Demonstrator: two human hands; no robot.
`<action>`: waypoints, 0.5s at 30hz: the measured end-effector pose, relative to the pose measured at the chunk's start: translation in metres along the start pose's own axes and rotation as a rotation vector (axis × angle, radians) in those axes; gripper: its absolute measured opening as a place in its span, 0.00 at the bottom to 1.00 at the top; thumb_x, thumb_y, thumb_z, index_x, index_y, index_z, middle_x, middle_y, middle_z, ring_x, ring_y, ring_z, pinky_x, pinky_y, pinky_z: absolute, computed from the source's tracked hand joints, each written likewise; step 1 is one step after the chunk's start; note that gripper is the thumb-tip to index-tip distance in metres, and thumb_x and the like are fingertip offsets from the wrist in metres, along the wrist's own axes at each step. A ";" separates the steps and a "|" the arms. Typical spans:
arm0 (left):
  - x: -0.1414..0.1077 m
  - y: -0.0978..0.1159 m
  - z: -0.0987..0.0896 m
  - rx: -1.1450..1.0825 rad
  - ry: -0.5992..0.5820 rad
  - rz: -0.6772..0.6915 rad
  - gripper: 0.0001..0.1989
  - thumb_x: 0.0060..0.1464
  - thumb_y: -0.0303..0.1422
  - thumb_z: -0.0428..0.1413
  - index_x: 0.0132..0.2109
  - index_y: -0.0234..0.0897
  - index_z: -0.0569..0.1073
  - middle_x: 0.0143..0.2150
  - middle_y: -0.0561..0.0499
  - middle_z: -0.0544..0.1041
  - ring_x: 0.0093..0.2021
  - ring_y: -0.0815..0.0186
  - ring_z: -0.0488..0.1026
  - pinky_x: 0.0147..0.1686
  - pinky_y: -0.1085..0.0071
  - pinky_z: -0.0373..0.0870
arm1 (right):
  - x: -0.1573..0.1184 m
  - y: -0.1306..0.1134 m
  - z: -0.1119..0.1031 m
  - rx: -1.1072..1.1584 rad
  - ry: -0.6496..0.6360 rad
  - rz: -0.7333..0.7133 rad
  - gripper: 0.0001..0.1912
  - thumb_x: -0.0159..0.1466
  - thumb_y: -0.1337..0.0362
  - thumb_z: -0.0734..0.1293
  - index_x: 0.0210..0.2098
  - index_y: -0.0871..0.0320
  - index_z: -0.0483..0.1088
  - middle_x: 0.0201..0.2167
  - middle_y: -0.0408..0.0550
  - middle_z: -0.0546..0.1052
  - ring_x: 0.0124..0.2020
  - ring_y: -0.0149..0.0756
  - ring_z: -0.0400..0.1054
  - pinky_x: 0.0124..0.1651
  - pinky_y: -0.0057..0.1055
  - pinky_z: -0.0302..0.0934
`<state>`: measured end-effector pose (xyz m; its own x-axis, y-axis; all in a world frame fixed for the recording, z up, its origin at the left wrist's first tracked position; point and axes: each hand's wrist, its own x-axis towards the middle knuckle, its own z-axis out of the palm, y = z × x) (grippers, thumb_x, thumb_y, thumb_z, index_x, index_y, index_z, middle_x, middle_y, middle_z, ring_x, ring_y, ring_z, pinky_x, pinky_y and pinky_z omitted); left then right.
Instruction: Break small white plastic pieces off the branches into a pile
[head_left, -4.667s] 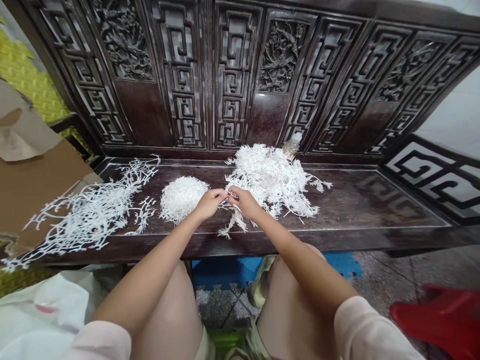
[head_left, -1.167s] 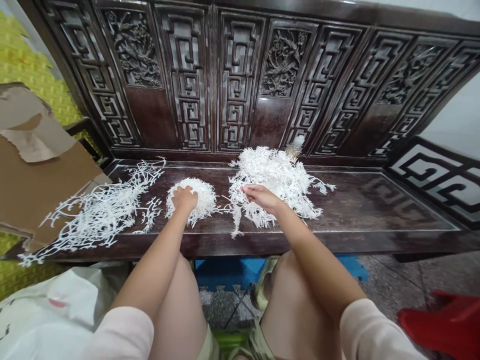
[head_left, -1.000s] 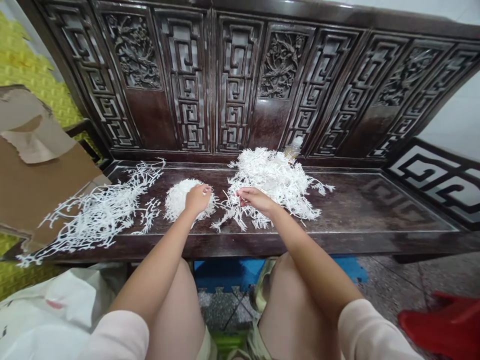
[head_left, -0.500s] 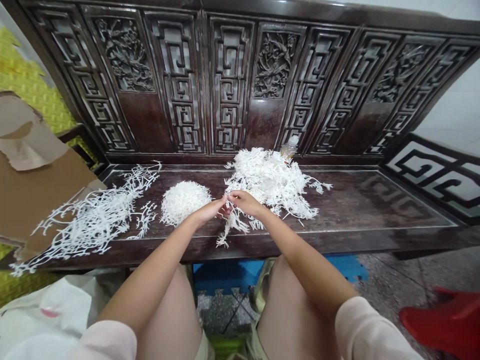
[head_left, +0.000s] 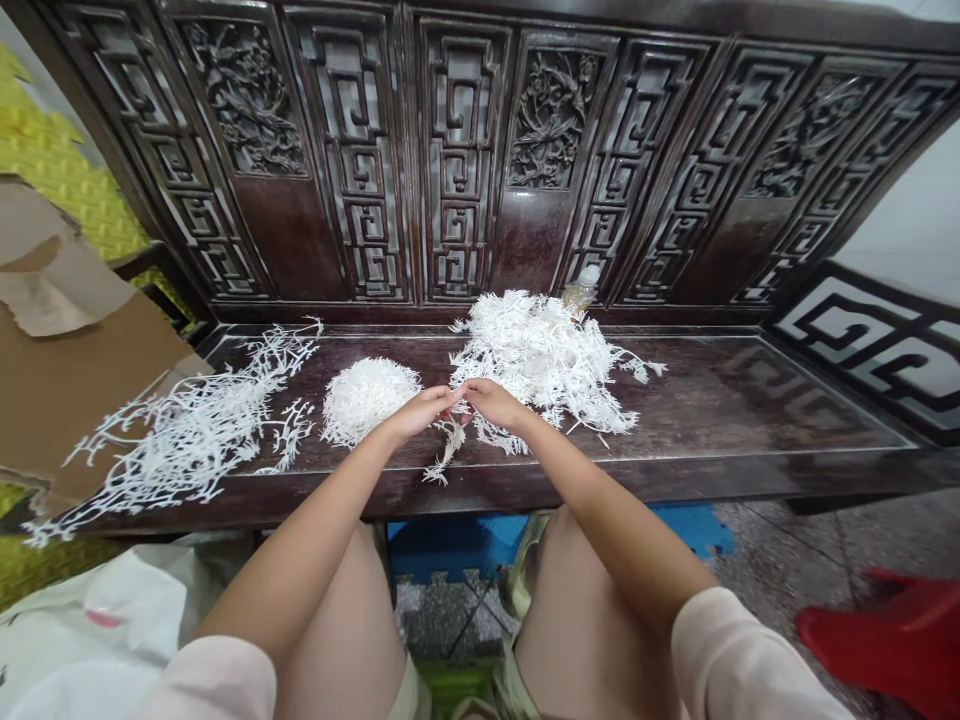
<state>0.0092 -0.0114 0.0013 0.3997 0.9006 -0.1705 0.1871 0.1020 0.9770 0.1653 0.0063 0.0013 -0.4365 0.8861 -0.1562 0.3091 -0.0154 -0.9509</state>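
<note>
My left hand (head_left: 426, 410) and my right hand (head_left: 492, 404) meet at the fingertips over the front of the dark wooden bench. Both are closed in a pinch around a white branching sprig (head_left: 448, 452), which hangs down below the fingers; the exact grip is hidden. Just behind and right of my right hand lies a large loose heap of white sprigs (head_left: 536, 355). Close to my left hand is a rounded mound of small white pieces (head_left: 369, 398). Further left, thin bare white branched stems (head_left: 191, 435) lie in a tangled pile.
The bench seat (head_left: 720, 400) has a carved back (head_left: 457, 150). Behind the large heap stands a clear capped bottle (head_left: 581, 288). Cardboard (head_left: 82, 370) leans at the left, above a white bag (head_left: 97, 630). A red plastic object (head_left: 885, 635) is on the floor at right.
The sprig hanging from my fingers has shifted slightly left and shows less spread than before. Both hands stay together in nearly the same spot.
</note>
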 end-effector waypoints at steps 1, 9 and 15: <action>-0.001 0.001 0.000 0.030 -0.018 -0.005 0.20 0.43 0.50 0.50 0.30 0.34 0.67 0.24 0.55 0.65 0.28 0.71 0.62 0.32 0.73 0.59 | 0.001 0.001 0.000 -0.029 0.006 0.002 0.07 0.57 0.63 0.58 0.26 0.59 0.62 0.23 0.42 0.68 0.20 0.27 0.63 0.31 0.28 0.57; 0.004 -0.005 0.009 0.186 -0.070 0.097 0.22 0.46 0.50 0.47 0.28 0.32 0.69 0.25 0.53 0.66 0.25 0.71 0.60 0.29 0.73 0.58 | 0.000 -0.002 0.004 0.072 0.057 -0.027 0.08 0.55 0.61 0.60 0.23 0.59 0.61 0.18 0.40 0.64 0.20 0.26 0.58 0.27 0.27 0.55; 0.000 -0.003 0.008 0.359 0.049 0.218 0.19 0.49 0.45 0.45 0.26 0.34 0.68 0.24 0.53 0.66 0.26 0.70 0.60 0.29 0.72 0.57 | -0.009 -0.012 -0.003 0.151 -0.019 0.018 0.11 0.54 0.58 0.60 0.22 0.60 0.61 0.17 0.40 0.64 0.19 0.26 0.59 0.28 0.27 0.54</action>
<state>0.0163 -0.0147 -0.0023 0.4229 0.9048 0.0505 0.4072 -0.2395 0.8814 0.1685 0.0001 0.0146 -0.4479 0.8762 -0.1776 0.1876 -0.1021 -0.9769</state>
